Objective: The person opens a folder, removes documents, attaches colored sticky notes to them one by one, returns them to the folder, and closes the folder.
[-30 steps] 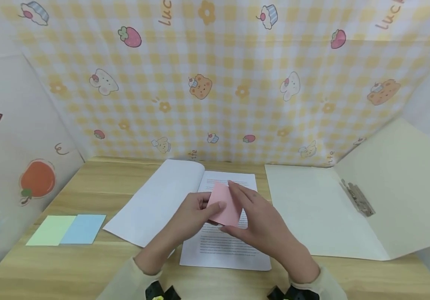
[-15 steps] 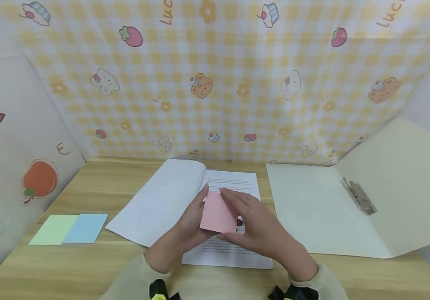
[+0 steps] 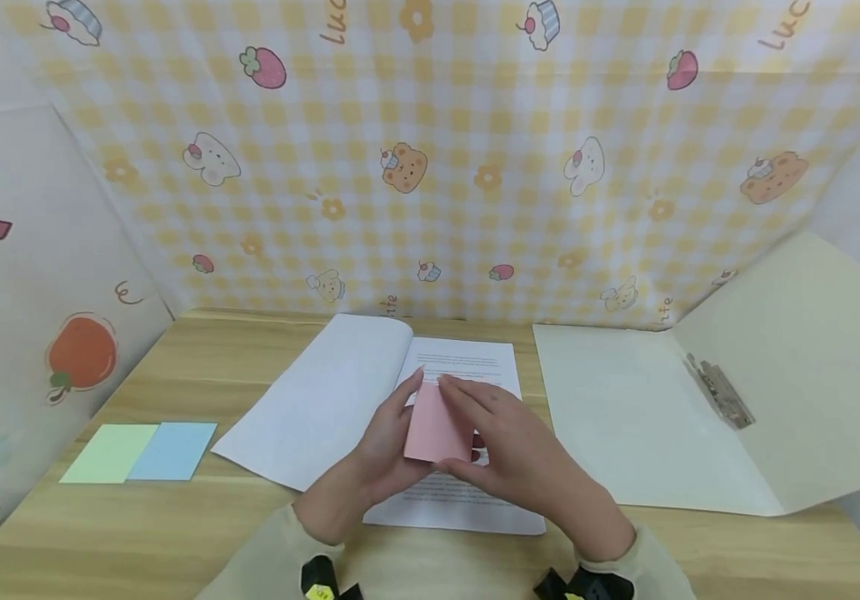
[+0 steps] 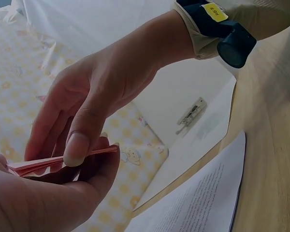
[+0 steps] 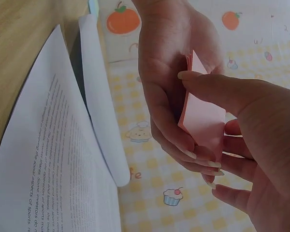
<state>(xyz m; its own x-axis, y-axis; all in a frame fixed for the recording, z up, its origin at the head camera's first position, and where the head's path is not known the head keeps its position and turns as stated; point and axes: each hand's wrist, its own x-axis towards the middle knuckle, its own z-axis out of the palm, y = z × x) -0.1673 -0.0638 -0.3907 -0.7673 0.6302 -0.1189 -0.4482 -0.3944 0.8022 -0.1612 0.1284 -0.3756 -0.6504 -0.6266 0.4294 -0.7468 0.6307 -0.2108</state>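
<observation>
A pink sticky note pad (image 3: pixel 439 423) is held between both hands above the printed page. The left hand (image 3: pixel 377 454) cradles it from below, palm up, with its fingers curled along the underside in the right wrist view. From the right, the right hand (image 3: pixel 508 437) grips the pad's edges, thumb at the near edge and fingertips at the far one. Seen edge-on in the left wrist view, the pink pad (image 4: pixel 53 163) shows several thin layers, slightly fanned at one end. Beneath the hands lies an open printed booklet (image 3: pixel 467 518), its turned pages (image 3: pixel 317 400) bulging to the left.
Green sticky notes (image 3: pixel 107 454) and blue sticky notes (image 3: pixel 171 451) lie side by side on the wooden table (image 3: pixel 137 533) at the left. An open cream folder (image 3: pixel 647 425) with a metal clip (image 3: pixel 718 390) stands at the right. Patterned cloth (image 3: pixel 460 225) hangs behind.
The left thumb has moved off the pad's face to its left side, and the pad has come slightly lower and nearer. Over the last half second the hands barely shift.
</observation>
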